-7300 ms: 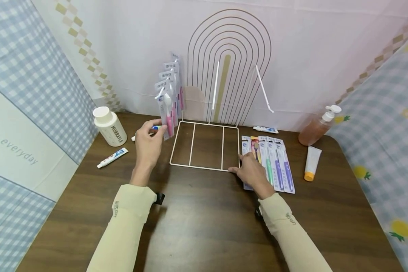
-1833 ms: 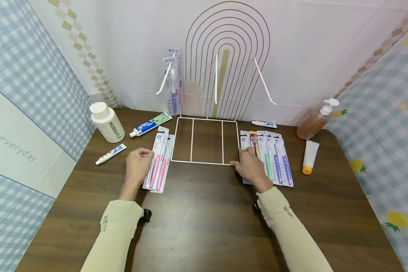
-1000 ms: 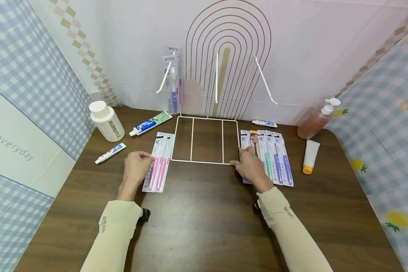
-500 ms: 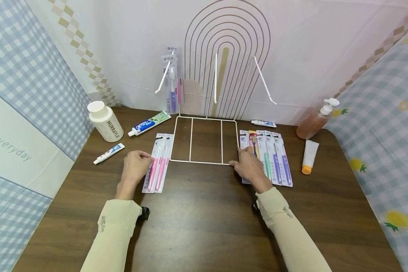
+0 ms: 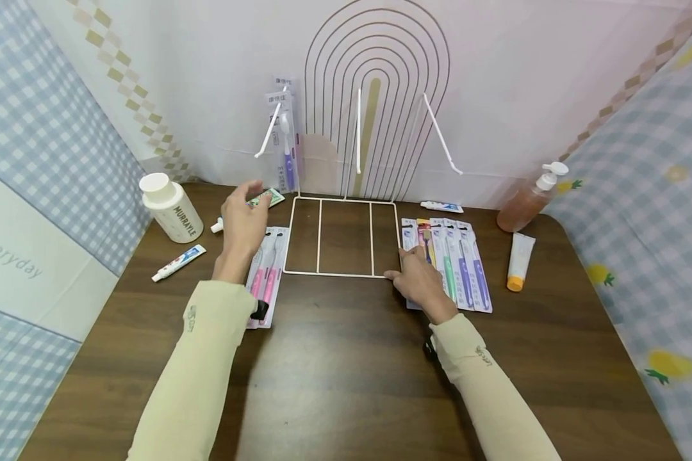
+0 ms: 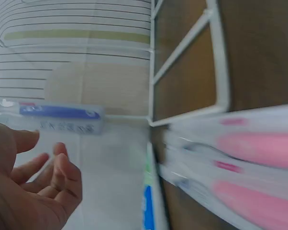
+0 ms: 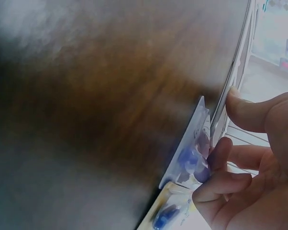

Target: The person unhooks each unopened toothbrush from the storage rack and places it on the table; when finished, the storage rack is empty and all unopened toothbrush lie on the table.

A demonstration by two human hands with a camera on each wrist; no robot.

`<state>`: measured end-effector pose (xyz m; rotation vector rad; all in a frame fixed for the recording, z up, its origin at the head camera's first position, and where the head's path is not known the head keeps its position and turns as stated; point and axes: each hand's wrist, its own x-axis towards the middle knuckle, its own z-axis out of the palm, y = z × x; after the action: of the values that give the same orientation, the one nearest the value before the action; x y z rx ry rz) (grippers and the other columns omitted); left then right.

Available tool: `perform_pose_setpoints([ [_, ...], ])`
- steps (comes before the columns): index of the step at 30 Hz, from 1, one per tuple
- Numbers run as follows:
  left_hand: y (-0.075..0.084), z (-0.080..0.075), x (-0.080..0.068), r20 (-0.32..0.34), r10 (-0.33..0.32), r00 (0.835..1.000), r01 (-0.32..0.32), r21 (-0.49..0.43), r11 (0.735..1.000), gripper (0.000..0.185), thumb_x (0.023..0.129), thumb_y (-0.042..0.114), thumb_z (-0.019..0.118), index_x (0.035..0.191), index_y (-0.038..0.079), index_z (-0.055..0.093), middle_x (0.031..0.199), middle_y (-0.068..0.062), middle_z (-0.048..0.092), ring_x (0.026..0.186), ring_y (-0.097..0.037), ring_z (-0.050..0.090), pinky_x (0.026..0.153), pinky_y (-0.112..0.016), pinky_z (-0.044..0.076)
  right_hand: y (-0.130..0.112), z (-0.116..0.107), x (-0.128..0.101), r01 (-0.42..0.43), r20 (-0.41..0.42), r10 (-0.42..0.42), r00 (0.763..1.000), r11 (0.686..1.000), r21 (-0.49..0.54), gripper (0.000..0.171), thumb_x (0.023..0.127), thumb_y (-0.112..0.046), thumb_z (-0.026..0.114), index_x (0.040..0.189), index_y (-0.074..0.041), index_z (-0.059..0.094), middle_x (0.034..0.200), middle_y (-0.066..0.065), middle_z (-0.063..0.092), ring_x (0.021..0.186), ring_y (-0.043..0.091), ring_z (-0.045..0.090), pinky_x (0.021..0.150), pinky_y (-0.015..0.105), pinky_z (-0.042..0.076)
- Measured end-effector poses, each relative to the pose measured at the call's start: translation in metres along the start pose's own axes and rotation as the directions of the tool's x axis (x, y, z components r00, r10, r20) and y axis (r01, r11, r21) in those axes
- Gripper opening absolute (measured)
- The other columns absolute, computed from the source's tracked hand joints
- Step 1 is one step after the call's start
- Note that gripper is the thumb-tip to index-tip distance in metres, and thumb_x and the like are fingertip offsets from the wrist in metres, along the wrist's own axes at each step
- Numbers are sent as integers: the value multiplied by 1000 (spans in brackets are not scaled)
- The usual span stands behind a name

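Hands work at the far half of a dark wooden table [image 5: 346, 384]. The left hand [image 5: 243, 216] hovers above the toothpaste tube [image 5: 268, 198] near the table's far left edge, fingers loosely spread and holding nothing, as the left wrist view confirms [image 6: 34, 191]. Two pink toothbrush packs [image 5: 268, 275] lie flat under the left forearm, just beside the left edge of the white wire rack [image 5: 340, 237]. The right hand [image 5: 420, 282] rests at the rack's near right corner, thumb against the wire; its fingers curl onto the nearest of the toothbrush packs [image 5: 455, 262] laid out right of the rack, though blur in the right wrist view leaves the firmness of that grip uncertain. More packs [image 5: 285, 137] hang from the rack's left hook.
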<state>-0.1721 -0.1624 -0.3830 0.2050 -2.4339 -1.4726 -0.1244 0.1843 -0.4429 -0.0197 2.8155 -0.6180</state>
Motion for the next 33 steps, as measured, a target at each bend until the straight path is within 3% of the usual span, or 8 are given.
perform_pose_setpoints([
  [3, 14, 5, 17, -5, 29, 1000, -29, -36, 999, 44, 114, 18, 70, 156, 2, 66, 154, -16, 74, 77, -4, 64, 74, -20, 49, -2, -2, -3, -7, 9, 7, 1000, 1000, -10, 78, 111, -34, 74, 171, 6, 45, 159, 34, 49, 92, 33, 64, 68, 43, 52],
  [6, 25, 7, 32, -7, 42, 999, -43, -91, 995, 42, 114, 16, 70, 153, 3, 68, 150, -20, 75, 62, 7, 55, 61, -15, 43, -3, -2, -3, -18, 4, 18, 1000, 1000, -11, 78, 111, -34, 75, 172, 5, 45, 158, 32, 50, 91, 32, 64, 67, 43, 52],
  [12, 37, 8, 50, 6, 17, 1000, -16, -186, 982, 31, 114, 13, 69, 140, -1, 76, 139, -24, 77, 64, 4, 63, 60, -15, 45, 3, 4, 4, -10, 6, 10, 1000, 1000, 9, 80, 110, -36, 76, 172, 5, 45, 157, 30, 52, 94, 33, 65, 69, 45, 54],
  [19, 46, 7, 48, 16, 2, 1000, 3, -299, 954, 25, 112, 6, 70, 130, -10, 77, 119, -23, 81, 59, -1, 62, 60, -15, 49, 21, 20, 24, 11, -23, -10, 1000, 1000, 17, 86, 108, -42, 79, 172, 3, 46, 157, 27, 54, 98, 31, 68, 68, 48, 57],
  [24, 49, 4, 44, 33, 14, 999, -3, -315, 949, 23, 110, 6, 73, 126, -9, 80, 91, 4, 80, 57, -4, 62, 57, -16, 45, 18, 20, 23, 7, -24, -7, 1000, 1000, 24, 86, 107, -42, 80, 172, 2, 46, 158, 26, 54, 96, 30, 68, 67, 47, 56],
  [26, 50, 5, 44, 43, 20, 999, -6, -309, 951, 23, 110, 7, 73, 126, -9, 80, 87, 11, 77, 58, -5, 62, 58, -16, 45, 16, 20, 21, 1, -20, -1, 1000, 1000, 19, 85, 108, -42, 79, 172, 2, 46, 157, 26, 54, 97, 31, 67, 67, 46, 55],
  [28, 52, 6, 43, 56, 32, 998, -14, -293, 956, 25, 111, 8, 72, 127, -8, 80, 92, 5, 79, 60, -6, 62, 60, -17, 45, 10, 14, 15, -9, -9, 9, 1000, 1000, 6, 84, 109, -41, 78, 173, 3, 44, 157, 27, 53, 99, 32, 67, 68, 47, 56],
  [33, 55, 13, 42, 88, 101, 991, -80, -219, 972, 27, 113, 10, 69, 129, -9, 79, 117, -29, 83, 61, -1, 59, 63, -16, 46, 7, 8, 5, -1, -20, 1, 1000, 1000, -17, 84, 111, -40, 76, 172, 6, 43, 156, 29, 53, 100, 33, 66, 71, 44, 56],
])
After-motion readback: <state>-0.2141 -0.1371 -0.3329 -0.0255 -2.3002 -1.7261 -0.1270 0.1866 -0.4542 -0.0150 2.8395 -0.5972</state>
